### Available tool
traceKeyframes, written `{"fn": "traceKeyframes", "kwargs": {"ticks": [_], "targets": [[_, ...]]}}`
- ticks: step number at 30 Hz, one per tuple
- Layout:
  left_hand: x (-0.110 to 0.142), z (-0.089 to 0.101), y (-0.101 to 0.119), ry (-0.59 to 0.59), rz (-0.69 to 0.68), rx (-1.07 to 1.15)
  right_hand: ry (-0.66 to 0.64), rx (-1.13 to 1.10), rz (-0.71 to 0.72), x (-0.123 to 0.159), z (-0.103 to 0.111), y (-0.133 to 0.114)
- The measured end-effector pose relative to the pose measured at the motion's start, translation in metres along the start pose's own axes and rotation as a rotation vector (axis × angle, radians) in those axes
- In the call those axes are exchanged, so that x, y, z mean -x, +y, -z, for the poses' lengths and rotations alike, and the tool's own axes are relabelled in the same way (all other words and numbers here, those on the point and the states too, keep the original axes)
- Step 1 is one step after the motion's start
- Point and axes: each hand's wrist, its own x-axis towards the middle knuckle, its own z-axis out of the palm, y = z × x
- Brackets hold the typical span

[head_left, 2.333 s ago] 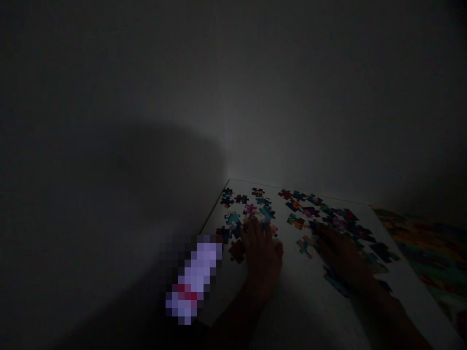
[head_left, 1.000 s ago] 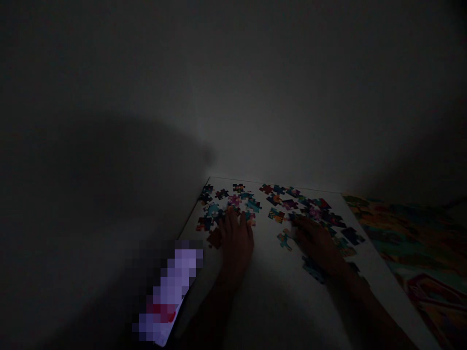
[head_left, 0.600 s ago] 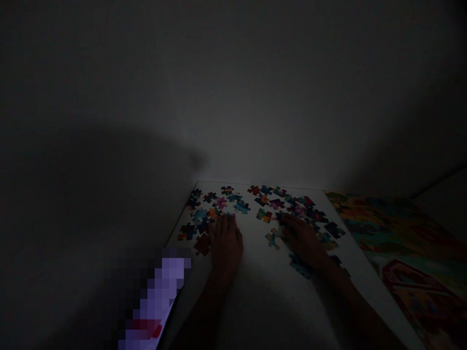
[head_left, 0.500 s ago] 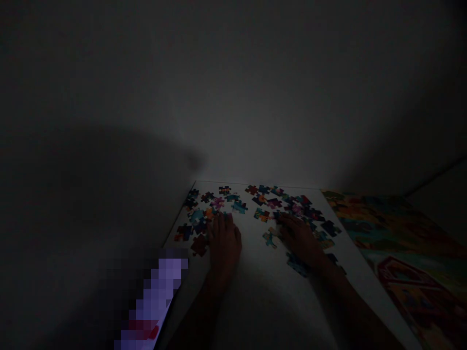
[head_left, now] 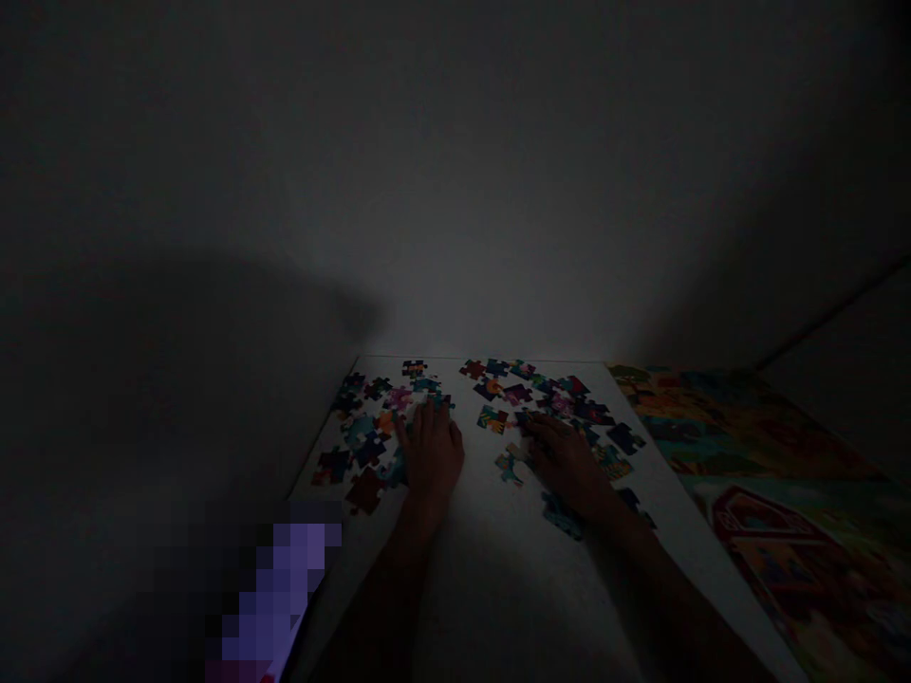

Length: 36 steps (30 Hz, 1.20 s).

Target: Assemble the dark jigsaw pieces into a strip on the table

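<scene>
- Biggest first: we have a dim wall [head_left: 455, 171] filling the view above the work.
- Below it, our white counter [head_left: 491, 588], its far edge against the wall.
- Off to its right, a picture sheet [head_left: 818, 474] with a red barn [head_left: 769, 550] printed on it.
- Left of the counter, a blurred lilac object [head_left: 291, 569] we can't identify.
- Here are the pieces, face up in two crowds: left group of jigsaw pieces [head_left: 358, 432], right group of jigsaw pieces [head_left: 562, 403].
- Our right hand [head_left: 566, 465] lies over the right group, fingers bent; whether that grip has a piece, we can't tell.
- Our left hand [head_left: 433, 460] is laid flat, grip loose and spread over the left group, closed on nothing we can see.
- Smallest now: a brown piece [head_left: 365, 490] near the left hand, a yellow-striped piece [head_left: 492, 419] between the groups. We'd press lightly, slide pieces flat without stacking, and mind the left edge.
</scene>
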Motion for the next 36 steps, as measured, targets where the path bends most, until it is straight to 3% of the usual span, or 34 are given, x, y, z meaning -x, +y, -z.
{"fn": "traceKeyframes", "kwargs": {"ticks": [7,11,13,18,20,29,36], "targets": [[0.0,0.0,-0.004,0.102,0.029,-0.021,0.003,0.0,0.001,0.0,0.001,-0.001],[0.0,0.0,0.001,0.079,0.015,0.009,0.008,0.002,-0.003,0.0,0.002,-0.001],[0.002,-0.001,0.007,0.038,-0.069,0.082,0.004,0.001,0.0,0.0,0.003,-0.001],[0.006,-0.006,0.017,-0.121,-0.431,0.312,0.011,0.003,0.014,0.0,0.003,-0.001],[0.007,-0.007,0.017,-0.147,-0.473,0.342,0.016,0.003,0.016,0.0,0.001,0.0],[-0.001,-0.011,0.01,-0.018,-0.263,0.277,0.019,0.046,0.01,-0.001,-0.001,-0.005],[-0.001,-0.019,0.007,-0.004,-0.238,0.259,0.021,0.028,0.121,0.004,-0.006,-0.027]]}}
